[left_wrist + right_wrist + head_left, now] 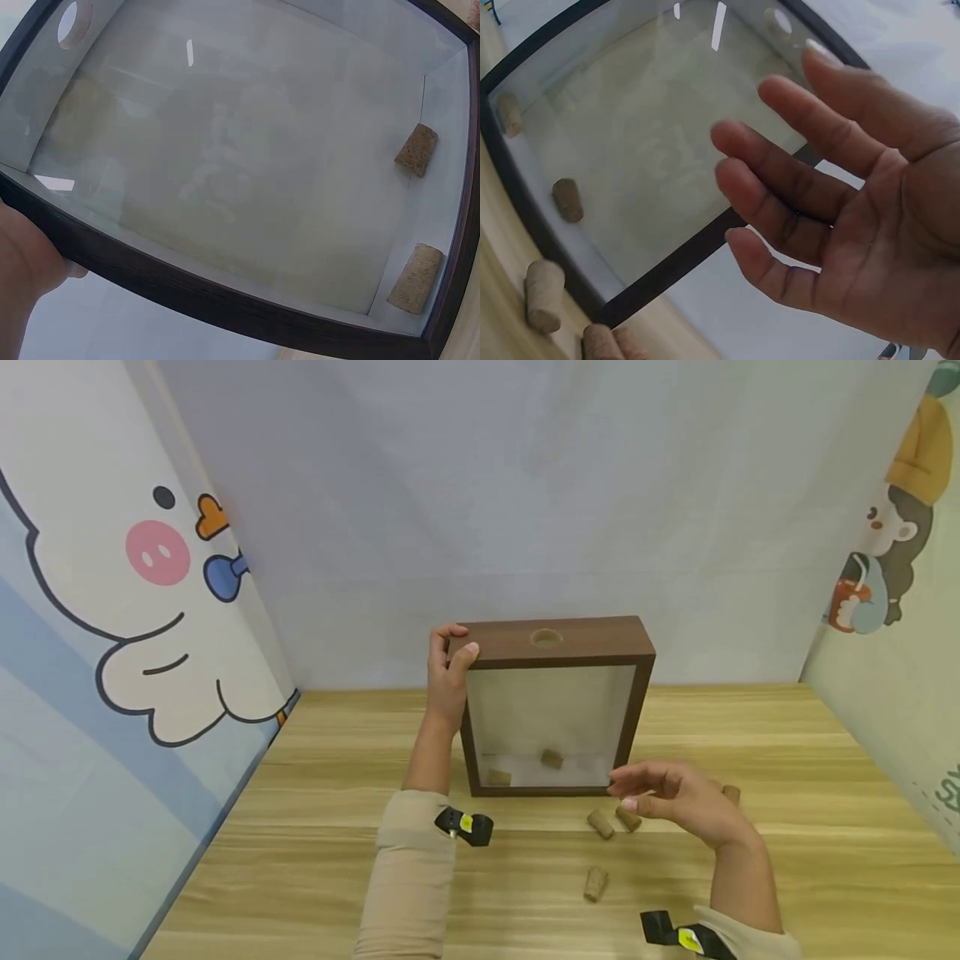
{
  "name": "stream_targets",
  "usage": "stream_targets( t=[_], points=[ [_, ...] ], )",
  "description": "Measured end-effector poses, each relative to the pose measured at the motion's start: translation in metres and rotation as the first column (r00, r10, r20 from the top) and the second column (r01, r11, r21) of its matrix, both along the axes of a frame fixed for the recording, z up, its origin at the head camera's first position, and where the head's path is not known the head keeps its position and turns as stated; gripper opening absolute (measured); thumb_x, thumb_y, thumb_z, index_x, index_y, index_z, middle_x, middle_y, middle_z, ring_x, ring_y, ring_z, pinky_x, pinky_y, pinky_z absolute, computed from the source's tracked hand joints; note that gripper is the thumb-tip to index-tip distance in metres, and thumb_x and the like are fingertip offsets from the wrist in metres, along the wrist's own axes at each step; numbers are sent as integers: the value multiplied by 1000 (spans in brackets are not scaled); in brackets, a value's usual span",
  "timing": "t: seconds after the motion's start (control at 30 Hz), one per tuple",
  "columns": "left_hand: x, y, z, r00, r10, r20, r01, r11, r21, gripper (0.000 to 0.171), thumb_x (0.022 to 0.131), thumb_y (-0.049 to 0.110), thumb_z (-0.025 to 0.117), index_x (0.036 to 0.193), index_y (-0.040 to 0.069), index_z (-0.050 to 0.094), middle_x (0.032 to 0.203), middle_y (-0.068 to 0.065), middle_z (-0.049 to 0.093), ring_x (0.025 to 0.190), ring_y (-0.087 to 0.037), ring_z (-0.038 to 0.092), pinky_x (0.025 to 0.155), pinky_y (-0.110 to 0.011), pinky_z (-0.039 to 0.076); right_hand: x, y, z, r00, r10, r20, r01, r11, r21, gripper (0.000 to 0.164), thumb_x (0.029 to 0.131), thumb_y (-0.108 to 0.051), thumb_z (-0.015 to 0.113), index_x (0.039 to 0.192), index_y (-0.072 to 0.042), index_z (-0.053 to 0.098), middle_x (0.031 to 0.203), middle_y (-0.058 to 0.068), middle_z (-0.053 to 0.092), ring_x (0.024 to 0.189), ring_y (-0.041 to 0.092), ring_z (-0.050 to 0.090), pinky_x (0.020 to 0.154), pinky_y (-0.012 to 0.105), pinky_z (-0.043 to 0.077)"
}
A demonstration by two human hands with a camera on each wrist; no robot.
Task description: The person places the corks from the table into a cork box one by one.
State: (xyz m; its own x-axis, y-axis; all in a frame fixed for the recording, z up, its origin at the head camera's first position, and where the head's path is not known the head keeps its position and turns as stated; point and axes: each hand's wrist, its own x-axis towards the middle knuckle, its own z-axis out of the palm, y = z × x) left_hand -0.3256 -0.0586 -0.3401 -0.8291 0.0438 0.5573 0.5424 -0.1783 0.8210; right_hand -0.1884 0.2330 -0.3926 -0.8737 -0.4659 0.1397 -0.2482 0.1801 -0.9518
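Note:
A dark brown wooden shadow box [555, 643] with a glass front stands upright, a round hole in its top edge. Two corks lie inside at its bottom, one cork [416, 150] near the middle and another cork [416, 277] near the left corner. My left hand [448, 681] grips the box's top left corner, thumb on the front side of the top. Before the box's lower right corner hovers my right hand [678, 797], fingers relaxed and slightly bent, palm bare in the right wrist view. Nearest under its fingertips is a loose cork [628, 817].
Several more corks lie on the wood-grain table [315, 860]: one cork [600, 823] before the box, another cork [596, 884] closer to me, and a cork [731, 793] partly hidden behind the right hand. A pale cloth wall [525, 510] rises behind the box.

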Motion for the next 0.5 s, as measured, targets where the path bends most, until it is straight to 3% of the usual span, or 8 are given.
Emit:
stream_targets(
  t=[0.2, 0.5],
  points=[
    [0, 0, 1, 1000, 8, 2, -8, 1000, 3, 34, 81, 31, 51, 108, 14, 40, 116, -2, 35, 100, -17, 34, 85, -34, 27, -4, 3, -18, 981, 185, 54, -186, 982, 14, 34, 89, -3, 59, 119, 10, 54, 115, 29, 55, 105, 30, 55, 81, 32, 47],
    [2, 0, 0, 1000, 6, 1, -6, 1000, 4, 33, 81, 31, 51, 107, 16, 40, 117, -2, 35, 100, -17, 33, 85, -34, 26, -8, 3, -44, 952, 260, 159, -278, 955, 102, 35, 84, -8, 65, 115, 7, 59, 110, 25, 58, 98, 38, 55, 81, 30, 45]
  ],
)
